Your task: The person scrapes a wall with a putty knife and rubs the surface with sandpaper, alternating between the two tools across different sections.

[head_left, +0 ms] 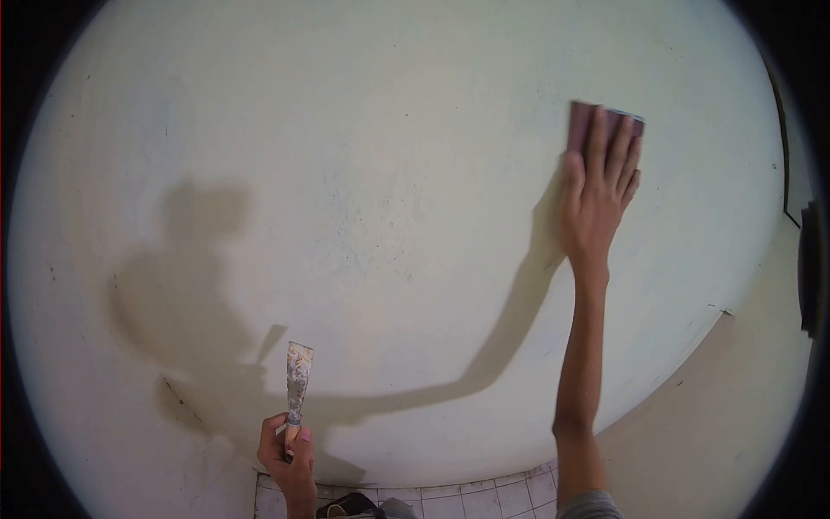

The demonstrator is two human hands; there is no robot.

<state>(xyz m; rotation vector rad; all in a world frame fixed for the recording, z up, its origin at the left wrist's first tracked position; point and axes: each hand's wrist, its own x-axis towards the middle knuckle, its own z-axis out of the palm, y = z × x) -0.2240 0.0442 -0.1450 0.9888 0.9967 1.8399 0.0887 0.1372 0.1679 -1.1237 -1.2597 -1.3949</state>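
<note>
The wall (389, 130) fills almost the whole frame, pale and matt, with scuffed, speckled patches near the centre. Your shadow (190, 285) falls across its lower left and a long arm of it runs up to the right, so the light seems to come from behind you. A strip of floor tiles (484, 500) shows along the bottom edge, and a dark object (810, 277) sits at the far right edge, too cut off to tell what it is.

Your right hand (596, 186) is stretched high into the upper right of the frame. It lies flat on the wall, fingers straight and close together, and pins the sandpaper (579, 125) under the fingertips. The reddish sheet shows only above and to the left of your fingers. A flat palm like that likely spreads the pressure and stops the sheet from folding.

Your left hand (290, 454) is low in the frame, left of centre, well apart from the right. It is closed around the handle of the scraper (298, 376). The stained blade points straight up and seems to stand clear of the wall, though you cannot be sure from this view. Held so, it looks parked out of the way.
</note>
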